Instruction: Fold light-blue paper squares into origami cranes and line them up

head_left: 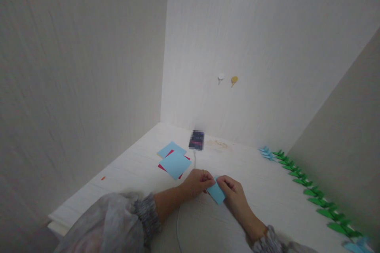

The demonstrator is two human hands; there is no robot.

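Note:
Between my two hands is a small folded piece of light blue paper (217, 194), held above the white table. My left hand (197, 184) pinches its upper left edge between thumb and fingers. On the other side, my right hand (233, 191) grips the upper right edge, its fingers curled. The paper's lower corner points toward me. Up and to the left of my left hand lies a stack of square sheets, with a light blue sheet (175, 164) on top and red corners showing beneath it. Another light blue sheet (171, 149) lies partly under that stack.
A blurred phone-like object (196, 140) stands at the back wall with a white cable (177, 225) running toward me. Folded green paper pieces (313, 192) form a long row on the right, with light blue ones (266, 153) at its far end. Two hooks (234, 80) hang on the wall.

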